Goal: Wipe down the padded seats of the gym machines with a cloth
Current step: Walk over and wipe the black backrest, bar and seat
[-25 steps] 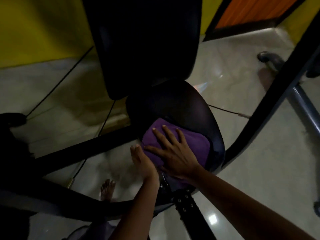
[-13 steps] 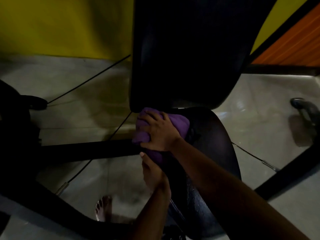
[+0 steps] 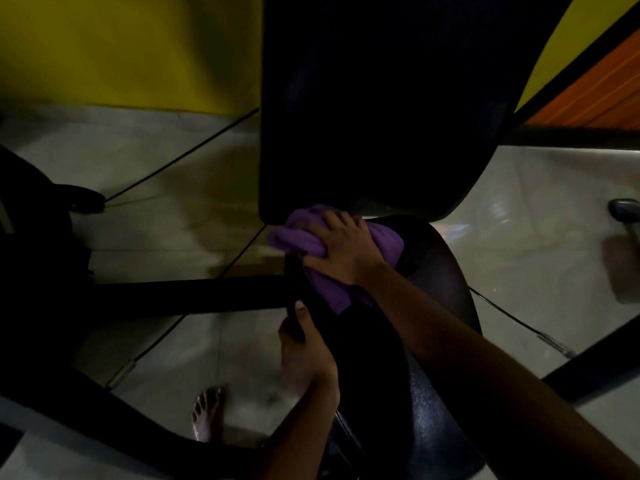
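At frame centre the right hand clutches the bunched purple microfibre cloth against the far end of the black padded vinyl seat, just under the tall black backrest pad. Lower down, the left hand grasps the seat's left edge, thumb on top. This pass would likely go best with the cloth spread flatter, pressed into the gap between pads, then drawn back in overlapping strokes.

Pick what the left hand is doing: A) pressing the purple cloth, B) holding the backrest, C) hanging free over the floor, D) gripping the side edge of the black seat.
D: the left hand grips the side edge of the black seat, thumb on top, while the right hand holds the purple cloth at the seat's far end.
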Action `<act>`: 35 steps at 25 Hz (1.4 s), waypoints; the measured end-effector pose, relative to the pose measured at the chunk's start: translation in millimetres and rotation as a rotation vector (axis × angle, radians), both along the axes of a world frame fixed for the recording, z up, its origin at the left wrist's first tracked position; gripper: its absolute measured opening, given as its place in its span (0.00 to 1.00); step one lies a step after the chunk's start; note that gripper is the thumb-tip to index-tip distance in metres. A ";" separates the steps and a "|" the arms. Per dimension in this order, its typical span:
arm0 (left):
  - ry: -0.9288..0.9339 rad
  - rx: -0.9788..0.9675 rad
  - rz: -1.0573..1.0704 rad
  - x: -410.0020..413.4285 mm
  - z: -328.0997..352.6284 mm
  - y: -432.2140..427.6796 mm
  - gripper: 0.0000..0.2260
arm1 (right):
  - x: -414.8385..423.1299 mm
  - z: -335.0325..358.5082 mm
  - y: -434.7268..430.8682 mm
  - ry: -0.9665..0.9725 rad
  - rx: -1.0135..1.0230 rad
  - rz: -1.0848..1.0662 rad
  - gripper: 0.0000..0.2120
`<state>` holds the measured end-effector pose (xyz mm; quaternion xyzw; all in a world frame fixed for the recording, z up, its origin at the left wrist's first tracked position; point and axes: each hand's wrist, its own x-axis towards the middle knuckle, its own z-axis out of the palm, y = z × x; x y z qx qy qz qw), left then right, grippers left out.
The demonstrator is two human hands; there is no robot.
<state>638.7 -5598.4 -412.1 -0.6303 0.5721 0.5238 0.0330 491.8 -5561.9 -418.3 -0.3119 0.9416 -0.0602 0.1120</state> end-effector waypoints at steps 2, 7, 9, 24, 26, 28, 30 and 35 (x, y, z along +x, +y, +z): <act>0.003 -0.013 -0.027 0.3 -0.1 1.6 0.25 | -13.1 -4.9 25.4 0.010 0.039 -0.159 0.42; 0.039 -0.039 -0.021 0.5 -4.2 3.3 0.26 | -3.5 -4.3 84.9 0.011 0.037 -0.432 0.40; 0.036 -0.041 -0.019 0.4 -3.0 4.7 0.26 | 20.5 2.3 89.2 -0.015 0.039 -0.465 0.38; 0.240 0.447 -0.052 29.0 14.6 -21.9 0.30 | 161.1 65.4 54.0 -0.052 -0.007 -0.510 0.23; 0.279 0.417 -0.111 42.9 54.3 -35.9 0.27 | 177.5 97.0 51.8 -0.151 -0.064 -0.574 0.24; 0.303 0.369 -0.202 53.4 88.5 -46.3 0.25 | 188.8 123.5 48.0 -0.202 -0.240 -0.657 0.24; 0.326 0.343 -0.306 72.3 128.1 -59.0 0.24 | 208.6 160.0 39.8 -0.230 -0.432 -0.705 0.26; 0.479 0.232 -0.501 123.7 189.1 -98.4 0.22 | 266.7 222.9 9.6 -0.207 -0.849 -0.859 0.19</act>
